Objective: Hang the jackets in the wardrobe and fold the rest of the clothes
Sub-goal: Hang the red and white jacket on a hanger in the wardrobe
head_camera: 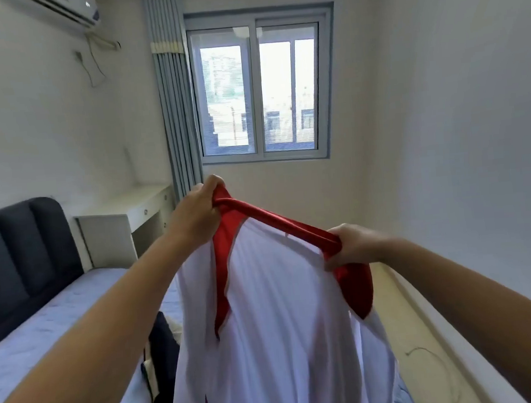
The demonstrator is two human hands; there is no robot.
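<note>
White-and-red jersey (pixel 283 312) hangs below both hands, the left hand (pixel 199 208) and right hand (pixel 354 245) each gripping its red neckband (pixel 279 222), stretched taut between them. Pulling the hands wider could overstretch it; a loosened grip would drop it onto the dark clothes (pixel 161 348) beneath.

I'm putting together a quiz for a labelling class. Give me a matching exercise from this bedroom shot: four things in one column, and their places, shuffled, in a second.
Things
1. white and red garment
2. air conditioner
3. curtain
4. dark garment

Places
A. high on the left wall
B. lying on the bed
C. held up between the left hand and the right hand
D. gathered at the left side of the window

Pairs: 1-C, 2-A, 3-D, 4-B
</note>
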